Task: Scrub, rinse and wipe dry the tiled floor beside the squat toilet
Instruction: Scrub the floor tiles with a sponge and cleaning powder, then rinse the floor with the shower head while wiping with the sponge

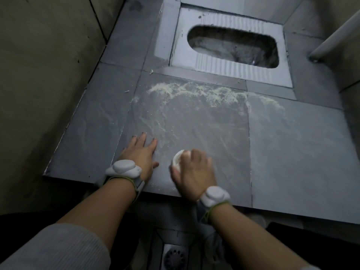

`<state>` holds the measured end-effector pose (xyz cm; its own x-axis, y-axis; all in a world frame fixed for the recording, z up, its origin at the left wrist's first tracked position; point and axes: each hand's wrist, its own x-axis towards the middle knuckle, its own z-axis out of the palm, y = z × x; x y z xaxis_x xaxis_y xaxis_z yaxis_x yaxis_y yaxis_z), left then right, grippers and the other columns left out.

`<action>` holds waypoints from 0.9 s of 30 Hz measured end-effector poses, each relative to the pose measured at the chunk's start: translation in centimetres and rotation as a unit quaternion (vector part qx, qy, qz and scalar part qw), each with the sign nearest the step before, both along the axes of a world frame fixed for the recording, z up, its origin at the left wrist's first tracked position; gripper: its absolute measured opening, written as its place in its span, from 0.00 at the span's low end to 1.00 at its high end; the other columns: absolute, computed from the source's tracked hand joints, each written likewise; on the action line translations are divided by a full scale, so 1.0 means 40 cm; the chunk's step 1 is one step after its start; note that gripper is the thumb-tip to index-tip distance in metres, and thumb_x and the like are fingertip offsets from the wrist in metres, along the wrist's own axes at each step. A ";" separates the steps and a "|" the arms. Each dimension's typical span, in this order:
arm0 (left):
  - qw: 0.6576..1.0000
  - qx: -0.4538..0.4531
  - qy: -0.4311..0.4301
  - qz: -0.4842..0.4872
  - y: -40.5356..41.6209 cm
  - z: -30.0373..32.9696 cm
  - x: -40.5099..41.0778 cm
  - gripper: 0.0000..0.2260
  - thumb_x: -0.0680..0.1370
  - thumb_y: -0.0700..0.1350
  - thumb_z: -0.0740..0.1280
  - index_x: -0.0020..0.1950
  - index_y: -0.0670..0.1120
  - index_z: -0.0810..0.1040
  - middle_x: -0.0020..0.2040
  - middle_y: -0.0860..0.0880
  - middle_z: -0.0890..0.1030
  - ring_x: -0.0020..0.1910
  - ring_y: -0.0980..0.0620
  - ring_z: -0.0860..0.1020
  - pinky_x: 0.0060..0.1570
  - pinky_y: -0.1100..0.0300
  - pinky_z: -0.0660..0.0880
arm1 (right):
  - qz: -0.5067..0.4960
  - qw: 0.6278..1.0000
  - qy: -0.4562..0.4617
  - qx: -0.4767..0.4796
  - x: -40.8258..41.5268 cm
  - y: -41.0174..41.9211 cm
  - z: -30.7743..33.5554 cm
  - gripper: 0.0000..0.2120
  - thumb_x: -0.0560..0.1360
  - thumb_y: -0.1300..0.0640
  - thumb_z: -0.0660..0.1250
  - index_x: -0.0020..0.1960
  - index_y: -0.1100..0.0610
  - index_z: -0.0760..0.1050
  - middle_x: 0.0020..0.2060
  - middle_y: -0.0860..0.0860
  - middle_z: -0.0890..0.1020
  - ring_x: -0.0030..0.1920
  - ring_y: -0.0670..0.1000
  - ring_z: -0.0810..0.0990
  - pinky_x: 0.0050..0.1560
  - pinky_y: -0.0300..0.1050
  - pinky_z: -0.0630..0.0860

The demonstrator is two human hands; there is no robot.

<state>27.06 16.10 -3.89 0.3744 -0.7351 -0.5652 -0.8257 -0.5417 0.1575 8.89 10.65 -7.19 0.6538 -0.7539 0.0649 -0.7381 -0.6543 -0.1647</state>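
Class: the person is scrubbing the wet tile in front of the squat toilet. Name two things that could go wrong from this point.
1. The left hand lies flat on the wet, soapy tiled floor; if it bears weight, it may slip.
2. The right hand holds a white scrubber near the platform's front edge, while the foam line lies near the squat toilet; residue there may be missed.

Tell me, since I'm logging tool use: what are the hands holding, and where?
The right hand grips a white scrubber from above, on the floor. The left hand holds nothing.
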 end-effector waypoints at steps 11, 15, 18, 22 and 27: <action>1.000 0.000 0.002 -0.010 -0.006 0.001 0.008 0.35 0.78 0.55 0.67 0.79 0.56 0.52 0.81 0.49 0.45 0.79 0.42 0.47 0.72 0.42 0.61 | -0.144 0.989 0.038 -0.025 -0.071 -0.222 -0.006 0.23 0.74 0.39 0.55 0.53 0.58 0.71 0.46 0.62 0.75 0.46 0.65 0.74 0.43 0.56 0.70; 0.998 0.051 -0.018 -0.029 -0.036 0.027 0.015 0.28 0.76 0.58 0.67 0.74 0.54 0.63 0.74 0.46 0.60 0.73 0.42 0.61 0.65 0.49 0.69 | -0.154 0.986 0.061 0.033 -0.015 -0.327 0.008 0.24 0.76 0.39 0.57 0.57 0.59 0.70 0.51 0.63 0.74 0.50 0.65 0.74 0.47 0.57 0.70; 0.999 0.038 0.000 0.033 -0.103 0.097 0.025 0.18 0.76 0.56 0.67 0.63 0.51 0.74 0.64 0.46 0.74 0.62 0.43 0.74 0.57 0.53 0.73 | -0.194 0.967 0.047 0.160 0.021 -0.394 0.067 0.23 0.78 0.41 0.59 0.61 0.59 0.66 0.57 0.62 0.71 0.57 0.65 0.71 0.54 0.57 0.68; 0.986 -0.050 0.039 0.156 -0.149 0.229 0.021 0.12 0.76 0.53 0.68 0.58 0.52 0.79 0.56 0.51 0.82 0.56 0.48 0.79 0.54 0.59 0.73 | -0.294 0.844 -0.207 0.397 0.043 -0.365 0.208 0.17 0.80 0.47 0.61 0.53 0.62 0.65 0.46 0.57 0.72 0.53 0.60 0.73 0.46 0.45 0.64; 0.938 -0.177 0.087 0.285 -0.193 0.701 0.078 0.07 0.75 0.49 0.70 0.39 0.50 0.77 0.38 0.52 0.80 0.40 0.50 0.78 0.40 0.57 0.73 | -0.366 0.559 -0.395 0.631 0.103 -0.391 0.667 0.23 0.78 0.37 0.60 0.65 0.52 0.70 0.49 0.53 0.77 0.43 0.52 0.79 0.40 0.46 0.76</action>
